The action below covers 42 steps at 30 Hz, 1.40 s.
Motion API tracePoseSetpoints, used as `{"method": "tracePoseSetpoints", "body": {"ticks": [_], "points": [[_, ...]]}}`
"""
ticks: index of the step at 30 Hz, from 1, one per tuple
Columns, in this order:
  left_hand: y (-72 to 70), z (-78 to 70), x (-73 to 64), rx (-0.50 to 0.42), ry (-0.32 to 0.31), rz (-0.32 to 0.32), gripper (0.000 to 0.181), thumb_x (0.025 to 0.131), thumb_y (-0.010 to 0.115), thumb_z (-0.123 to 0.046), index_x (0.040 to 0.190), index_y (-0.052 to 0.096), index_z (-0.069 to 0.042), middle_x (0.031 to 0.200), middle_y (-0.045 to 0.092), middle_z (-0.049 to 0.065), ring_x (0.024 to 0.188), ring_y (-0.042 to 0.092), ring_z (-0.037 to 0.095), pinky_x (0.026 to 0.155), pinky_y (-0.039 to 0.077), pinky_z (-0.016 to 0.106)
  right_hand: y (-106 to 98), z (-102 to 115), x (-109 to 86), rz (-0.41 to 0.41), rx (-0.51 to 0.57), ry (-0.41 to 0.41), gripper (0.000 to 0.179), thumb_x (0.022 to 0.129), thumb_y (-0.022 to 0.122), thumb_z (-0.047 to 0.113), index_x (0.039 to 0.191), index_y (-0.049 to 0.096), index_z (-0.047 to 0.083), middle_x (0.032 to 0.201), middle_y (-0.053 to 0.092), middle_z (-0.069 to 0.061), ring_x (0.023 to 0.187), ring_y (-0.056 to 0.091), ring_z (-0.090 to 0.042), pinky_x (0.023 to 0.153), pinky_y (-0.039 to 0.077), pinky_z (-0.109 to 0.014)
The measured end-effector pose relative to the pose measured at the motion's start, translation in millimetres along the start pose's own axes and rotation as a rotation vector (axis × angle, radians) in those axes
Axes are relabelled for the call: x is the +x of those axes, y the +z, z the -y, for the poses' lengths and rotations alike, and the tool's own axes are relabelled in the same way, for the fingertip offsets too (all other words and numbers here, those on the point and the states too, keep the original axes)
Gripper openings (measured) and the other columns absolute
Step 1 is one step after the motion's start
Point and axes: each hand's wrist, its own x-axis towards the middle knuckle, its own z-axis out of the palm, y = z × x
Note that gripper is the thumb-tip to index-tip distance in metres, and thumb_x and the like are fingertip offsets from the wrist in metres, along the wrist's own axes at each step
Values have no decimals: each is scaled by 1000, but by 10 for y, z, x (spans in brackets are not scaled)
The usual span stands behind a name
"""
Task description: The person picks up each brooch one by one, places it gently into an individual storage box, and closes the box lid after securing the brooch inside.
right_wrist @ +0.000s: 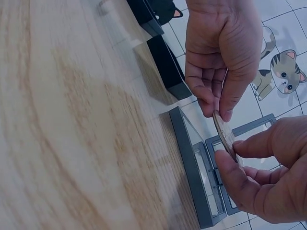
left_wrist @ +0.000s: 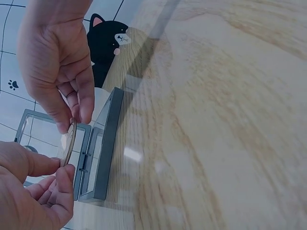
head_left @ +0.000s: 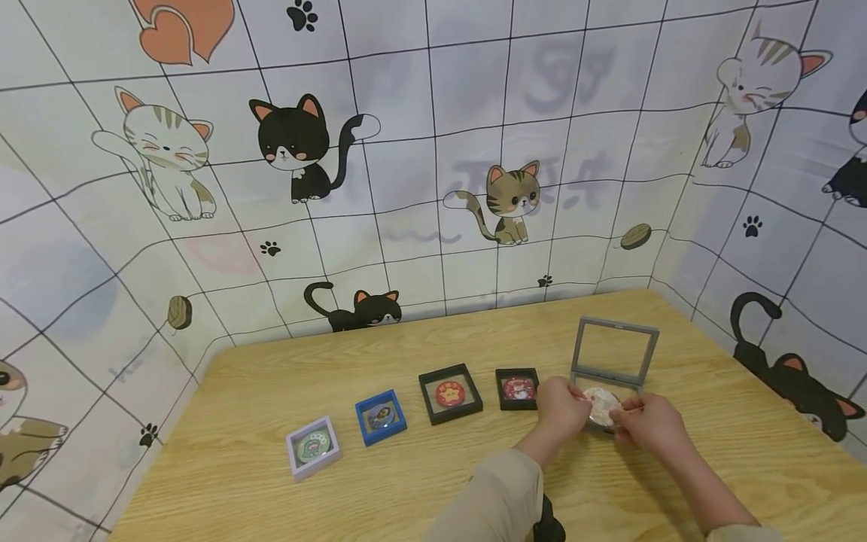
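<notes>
My left hand point(head_left: 562, 409) and right hand point(head_left: 652, 426) pinch opposite edges of a pale round disc point(head_left: 601, 407), like a large coin, between thumbs and fingers. From the side it shows a thin metallic rim in the left wrist view, where the disc point(left_wrist: 70, 142) stands on edge between both hands. Below and behind it, a grey hinged display case point(head_left: 650, 357) lies opened on the table, its clear-windowed lid tilted up at the back. In the right wrist view the disc point(right_wrist: 224, 136) overlaps the case point(right_wrist: 189, 167); the hands hide part of the case's base.
Left of the hands, a row of display frames holds round discs: a small black frame point(head_left: 503, 404), a larger black frame point(head_left: 454, 415), a blue frame point(head_left: 384, 435) and a lilac frame point(head_left: 316, 470). Cat-patterned cloth point(head_left: 406, 150) walls the wooden table point(head_left: 379, 497) at back and sides.
</notes>
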Motion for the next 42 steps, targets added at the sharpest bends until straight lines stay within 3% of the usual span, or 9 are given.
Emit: {"method": "tracePoseSetpoints", "body": {"ticks": [10,20,29,42], "points": [[30,33,58,53,18,-59,17,60,72,-2,54,58,-9,53,49,-6,52,43,8,48,35,17,41,-10,102,-1,133,25,34,83,57,3,104,42,-20,76,62,-16,59,62,-15,56,52,-27],[115,-10,118,101,7,-53,19,58,70,0,55,55,-10,56,48,-4,57,45,12,54,36,21,24,-76,135,-40,79,14,37,83,57,7,105,44,-20,72,65,-12,57,64,-17,55,50,-28],[155,-24,120,136,7,-55,15,61,73,-3,61,59,-8,59,52,-2,60,49,12,54,39,20,40,-105,181,-69,114,42,36,82,57,6,105,44,-19,70,64,-12,55,63,-16,53,51,-28],[290,62,155,75,-19,-36,18,62,70,1,62,55,-8,60,48,-3,59,45,11,52,37,21,83,-201,227,-133,84,33,31,80,58,6,98,47,-17,65,64,-9,52,62,-15,50,49,-25]]}}
